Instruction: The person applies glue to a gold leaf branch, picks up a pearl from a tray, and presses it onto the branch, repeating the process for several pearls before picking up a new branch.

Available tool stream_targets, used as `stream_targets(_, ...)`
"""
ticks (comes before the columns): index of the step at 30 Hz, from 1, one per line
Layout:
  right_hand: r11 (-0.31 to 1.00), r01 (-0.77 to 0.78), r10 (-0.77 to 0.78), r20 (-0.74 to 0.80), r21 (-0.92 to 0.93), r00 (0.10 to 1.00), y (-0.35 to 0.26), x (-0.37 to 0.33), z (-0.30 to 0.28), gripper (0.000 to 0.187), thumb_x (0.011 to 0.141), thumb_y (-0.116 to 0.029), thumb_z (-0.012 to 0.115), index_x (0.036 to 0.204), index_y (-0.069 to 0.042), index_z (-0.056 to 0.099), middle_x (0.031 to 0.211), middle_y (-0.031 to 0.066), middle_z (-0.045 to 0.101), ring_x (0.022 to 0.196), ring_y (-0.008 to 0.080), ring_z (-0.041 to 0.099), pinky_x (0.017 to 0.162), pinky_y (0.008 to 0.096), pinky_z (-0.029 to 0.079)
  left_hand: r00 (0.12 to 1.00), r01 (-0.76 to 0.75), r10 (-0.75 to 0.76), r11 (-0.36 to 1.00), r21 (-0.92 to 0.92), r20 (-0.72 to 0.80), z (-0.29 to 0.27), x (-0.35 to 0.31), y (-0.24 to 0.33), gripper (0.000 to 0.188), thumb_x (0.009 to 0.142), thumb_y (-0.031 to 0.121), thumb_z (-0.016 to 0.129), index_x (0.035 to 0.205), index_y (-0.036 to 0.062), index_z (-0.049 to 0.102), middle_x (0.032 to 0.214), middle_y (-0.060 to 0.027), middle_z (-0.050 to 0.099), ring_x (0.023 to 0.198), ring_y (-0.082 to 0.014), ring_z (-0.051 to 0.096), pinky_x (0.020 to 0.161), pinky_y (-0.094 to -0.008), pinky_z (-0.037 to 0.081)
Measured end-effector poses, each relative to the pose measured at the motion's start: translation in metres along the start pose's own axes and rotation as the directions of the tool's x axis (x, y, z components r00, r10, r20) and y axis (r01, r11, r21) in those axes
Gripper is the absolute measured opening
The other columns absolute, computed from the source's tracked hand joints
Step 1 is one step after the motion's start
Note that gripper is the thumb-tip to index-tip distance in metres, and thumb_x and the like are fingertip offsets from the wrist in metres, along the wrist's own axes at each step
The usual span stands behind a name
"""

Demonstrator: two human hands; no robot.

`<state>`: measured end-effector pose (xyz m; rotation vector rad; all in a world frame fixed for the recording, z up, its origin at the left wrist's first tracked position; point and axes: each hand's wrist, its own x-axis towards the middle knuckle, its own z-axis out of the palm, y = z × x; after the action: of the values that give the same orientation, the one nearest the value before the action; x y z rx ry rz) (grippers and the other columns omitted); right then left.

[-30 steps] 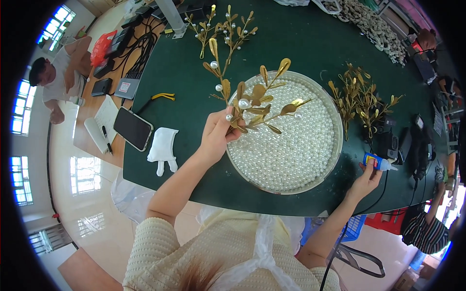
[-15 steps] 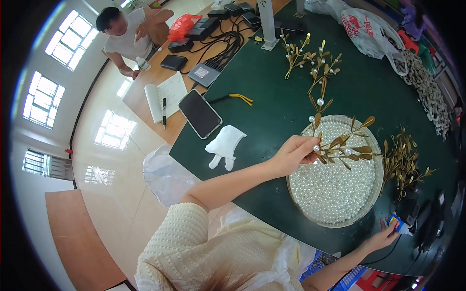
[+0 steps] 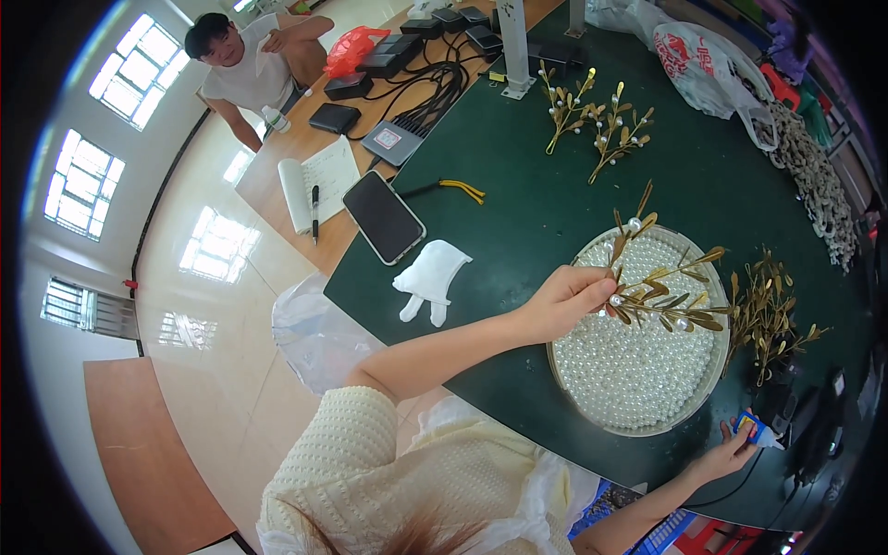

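My left hand (image 3: 566,303) pinches a gold leafy sprig (image 3: 708,321) dotted with white pearls, thumb and fingers closed near its stem. The sprig hangs over a round tray (image 3: 556,375) filled with loose white pearls (image 3: 638,375). At the lower right, my right hand (image 3: 724,459) grips a small blue-and-white squeeze bottle (image 3: 756,429) with a white nozzle, just off the tray's edge. Right of the tray lies a bunch of gold leafy sprigs (image 3: 766,305). Beyond the tray, two pearl-dotted sprigs (image 3: 618,139) rest on the dark green tabletop (image 3: 504,222).
A phone (image 3: 384,217) and a white cloth-like piece (image 3: 433,282) lie on my left. Farther off are a notepad (image 3: 294,196), black devices with cables (image 3: 439,83) and a seated person (image 3: 250,69). Plastic bags (image 3: 708,69) stand at the far right; dark cables (image 3: 814,425) lie by my right hand.
My left hand has moved slightly right and down and turned the sprig, whose upper tip now sits lower and leans right. My right hand keeps the bottle almost still. The seated person's head has moved.
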<state>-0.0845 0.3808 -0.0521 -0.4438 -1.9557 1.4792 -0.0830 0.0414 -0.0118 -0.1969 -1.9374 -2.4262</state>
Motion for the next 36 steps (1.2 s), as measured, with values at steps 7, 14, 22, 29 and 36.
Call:
stream_targets(7, 1.0, 0.012, -0.012, -0.007, -0.009, 1.0, -0.003, -0.002, 0.002, 0.025, 0.083, -0.019, 0.047, 0.096, 0.002, 0.05, 0.093, 0.0108, 0.056, 0.072, 0.015, 0.053, 0.056, 0.0234, 0.045, 0.999, -0.037, 0.038, 0.999, 0.02, -0.021, -0.001, -0.002, -0.006, 0.029, 0.087, 0.024, 0.039, 0.07, 0.0013, 0.047, 0.056, 0.0026, 0.038, 0.053, -0.0059, 0.033, 0.048, -0.0219, 0.028)
stream_targets(14, 1.0, 0.015, -0.015, -0.009, -0.004, 1.0, -0.005, -0.002, 0.003, 0.024, 0.082, -0.018, 0.049, 0.095, 0.002, 0.051, 0.091, 0.0107, 0.056, 0.07, 0.0148, 0.053, 0.055, 0.0233, 0.045, 0.999, 0.028, -0.028, 1.0, 0.012, 0.034, 0.001, -0.003, 0.013, 0.032, 0.089, 0.028, 0.033, 0.076, 0.0031, 0.047, 0.058, 0.0025, 0.037, 0.052, -0.0047, 0.033, 0.048, -0.0191, 0.029)
stream_targets(22, 0.998, 0.048, -0.049, 0.019, 0.044, 0.999, -0.003, -0.002, 0.002, 0.02, 0.082, -0.012, 0.047, 0.095, 0.003, 0.05, 0.092, 0.0115, 0.056, 0.07, 0.0123, 0.052, 0.054, 0.0225, 0.044, 0.939, 0.344, -0.315, 0.852, -0.395, 0.138, 0.008, 0.0, 0.006, 0.029, 0.089, 0.022, 0.027, 0.09, 0.0025, 0.048, 0.059, -0.0004, 0.039, 0.05, -0.0065, 0.032, 0.048, -0.0183, 0.027)
stream_targets(29, 0.996, 0.032, -0.035, 0.045, 0.078, 0.998, -0.004, -0.005, 0.008, 0.025, 0.082, -0.011, 0.048, 0.103, 0.002, 0.047, 0.091, 0.0104, 0.055, 0.069, 0.0106, 0.052, 0.055, 0.0211, 0.045, 0.952, 0.306, -0.232, 0.755, -0.58, 0.2, 0.006, -0.003, 0.004, 0.026, 0.083, 0.008, 0.032, 0.108, 0.0042, 0.039, 0.073, -0.0024, 0.044, 0.05, -0.0065, 0.032, 0.046, -0.0212, 0.025)
stream_targets(36, 0.99, 0.058, -0.062, 0.025, 0.126, 0.998, -0.012, -0.004, 0.01, 0.027, 0.081, -0.011, 0.05, 0.103, 0.003, 0.045, 0.088, 0.0117, 0.055, 0.063, 0.0103, 0.052, 0.054, 0.0208, 0.045, 0.925, 0.367, -0.341, 0.682, -0.633, 0.17, -0.006, -0.006, -0.016, 0.018, 0.079, 0.014, 0.039, 0.092, 0.0019, 0.044, 0.071, -0.0079, 0.051, 0.047, -0.0104, 0.035, 0.046, -0.0253, 0.028)
